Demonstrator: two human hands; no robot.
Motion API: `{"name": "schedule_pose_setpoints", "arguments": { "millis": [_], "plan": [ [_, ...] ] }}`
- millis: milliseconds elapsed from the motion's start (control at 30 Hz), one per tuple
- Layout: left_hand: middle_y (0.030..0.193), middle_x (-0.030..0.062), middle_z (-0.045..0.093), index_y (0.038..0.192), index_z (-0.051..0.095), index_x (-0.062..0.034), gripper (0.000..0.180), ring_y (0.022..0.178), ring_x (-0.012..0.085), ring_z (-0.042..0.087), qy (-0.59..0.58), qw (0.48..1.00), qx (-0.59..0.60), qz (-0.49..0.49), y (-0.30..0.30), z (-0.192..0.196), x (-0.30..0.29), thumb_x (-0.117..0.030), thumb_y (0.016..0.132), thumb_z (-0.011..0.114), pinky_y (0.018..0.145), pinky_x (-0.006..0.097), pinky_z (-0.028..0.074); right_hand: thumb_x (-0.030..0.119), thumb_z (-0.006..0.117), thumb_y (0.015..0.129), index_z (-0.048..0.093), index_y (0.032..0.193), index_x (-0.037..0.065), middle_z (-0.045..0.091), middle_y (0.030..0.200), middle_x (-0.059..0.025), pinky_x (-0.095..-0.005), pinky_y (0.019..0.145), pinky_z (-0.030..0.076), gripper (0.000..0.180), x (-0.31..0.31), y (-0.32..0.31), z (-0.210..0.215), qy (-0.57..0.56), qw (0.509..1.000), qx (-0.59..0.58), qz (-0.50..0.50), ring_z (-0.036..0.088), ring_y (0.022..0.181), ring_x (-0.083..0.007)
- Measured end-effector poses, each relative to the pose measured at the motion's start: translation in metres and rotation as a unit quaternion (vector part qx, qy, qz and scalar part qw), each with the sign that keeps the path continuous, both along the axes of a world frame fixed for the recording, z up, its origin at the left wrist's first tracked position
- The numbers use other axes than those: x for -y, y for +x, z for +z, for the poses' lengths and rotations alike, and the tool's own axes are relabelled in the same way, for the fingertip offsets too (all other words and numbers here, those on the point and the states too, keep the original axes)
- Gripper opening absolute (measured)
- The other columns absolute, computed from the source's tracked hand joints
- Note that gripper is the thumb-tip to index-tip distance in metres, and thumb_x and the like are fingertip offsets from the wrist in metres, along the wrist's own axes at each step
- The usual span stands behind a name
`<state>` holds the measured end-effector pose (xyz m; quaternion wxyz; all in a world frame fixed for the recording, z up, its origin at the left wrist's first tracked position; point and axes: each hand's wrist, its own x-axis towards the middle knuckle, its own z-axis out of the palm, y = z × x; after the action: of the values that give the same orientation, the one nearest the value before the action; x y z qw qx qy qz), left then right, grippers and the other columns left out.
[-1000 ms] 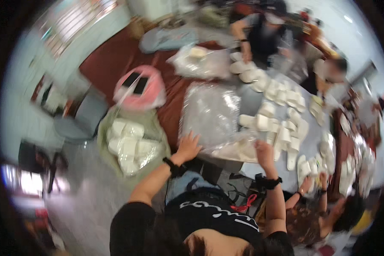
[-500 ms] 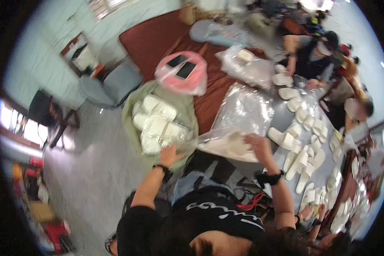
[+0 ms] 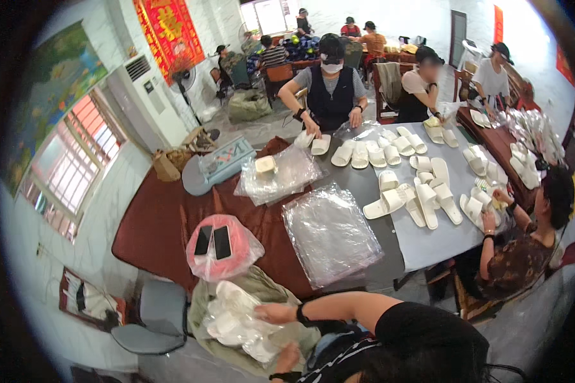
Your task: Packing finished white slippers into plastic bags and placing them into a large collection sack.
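Observation:
My right hand (image 3: 276, 313) reaches left over a green cloth sack (image 3: 201, 300), its fingers closed on clear-bagged white slippers (image 3: 233, 309) lying in the sack's mouth. Nearer the lower edge, my left hand (image 3: 288, 359) is beside the same bagged slippers; its fingers are partly hidden and blurred, so its grip is unclear. Dark bands circle both wrists. Just beyond the sack, a pink round bundle in clear plastic (image 3: 243, 258) carries two dark phones (image 3: 222, 242).
A stack of clear plastic bags (image 3: 329, 233) lies on the table beside brown cloth (image 3: 153, 223). White slippers (image 3: 428, 201) in rows cover the grey tabletop. One co-worker (image 3: 332, 89) handles slippers across the table; another (image 3: 517, 255) sits at right. A grey chair (image 3: 163, 306) stands left of the sack.
My view has swung up and right, bringing the room's far side into sight. My right hand has moved from the plastic-wrapped item over the table edge to the slippers in the sack.

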<state>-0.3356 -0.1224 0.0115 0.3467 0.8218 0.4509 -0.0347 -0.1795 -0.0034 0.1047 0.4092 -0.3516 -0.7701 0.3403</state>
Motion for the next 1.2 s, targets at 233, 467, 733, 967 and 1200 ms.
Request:
{"name": "schedule_pose_setpoints", "arguments": {
  "millis": [233,467,733,967,1200],
  "plan": [
    [0.096,0.0237,0.054,0.118,0.04,-0.0102,0.04,0.084,0.0412,0.052,-0.054,0.996,-0.022,-0.064,-0.02,0.004,-0.005,-0.018,0.079,0.04,0.072,0.047,0.041,0.018,0.045,0.078,0.056,0.088,-0.001,0.057,0.083,-0.0177,-0.0418,0.07,0.042,0.025,0.027,-0.001,-0.077,-0.017,0.846,0.498,0.192,0.052,0.085,-0.0314],
    [0.106,0.021,0.05,0.126,0.034,-0.0207,0.047,0.089,0.0391,0.051,-0.067,0.995,0.031,-0.069,0.003,0.063,-0.017,-0.017,0.079,0.042,0.074,0.044,0.042,0.023,0.048,0.075,0.059,0.088,-0.001,0.061,0.087,-0.0163,-0.0409,0.066,0.042,0.029,0.019,-0.007,-0.068,-0.322,0.815,0.434,0.21,0.056,0.076,-0.0297],
    [0.097,0.0225,0.053,0.117,0.045,-0.0127,0.04,0.088,0.0393,0.05,-0.01,0.99,0.092,-0.109,0.01,0.056,-0.027,-0.014,0.077,0.045,0.074,0.045,0.041,0.023,0.05,0.074,0.06,0.085,0.0,0.061,0.083,-0.0158,-0.0405,0.065,0.042,0.027,0.0,0.011,-0.073,-0.18,0.906,0.292,0.249,0.056,0.073,-0.0305],
    [0.083,0.0161,0.055,0.093,0.054,-0.0046,0.027,0.082,0.0338,0.051,0.13,0.989,0.065,-0.014,0.01,0.061,-0.053,-0.018,0.07,0.059,0.07,0.042,0.041,0.021,0.053,0.069,0.061,0.08,0.002,0.061,0.077,-0.0159,-0.0405,0.063,0.042,0.024,-0.04,0.066,-0.021,-0.219,0.9,0.344,0.156,0.056,0.068,-0.0306],
    [0.08,0.0139,0.055,0.086,0.054,-0.0047,0.023,0.078,0.032,0.051,0.118,0.989,0.064,-0.066,0.062,0.089,-0.094,-0.016,0.068,0.062,0.069,0.04,0.04,0.016,0.047,0.073,0.057,0.091,0.005,0.058,0.08,-0.019,-0.0413,0.065,0.043,0.024,0.015,0.263,0.016,-0.156,0.903,0.123,-0.382,0.056,0.075,-0.0323]
  ]
}}
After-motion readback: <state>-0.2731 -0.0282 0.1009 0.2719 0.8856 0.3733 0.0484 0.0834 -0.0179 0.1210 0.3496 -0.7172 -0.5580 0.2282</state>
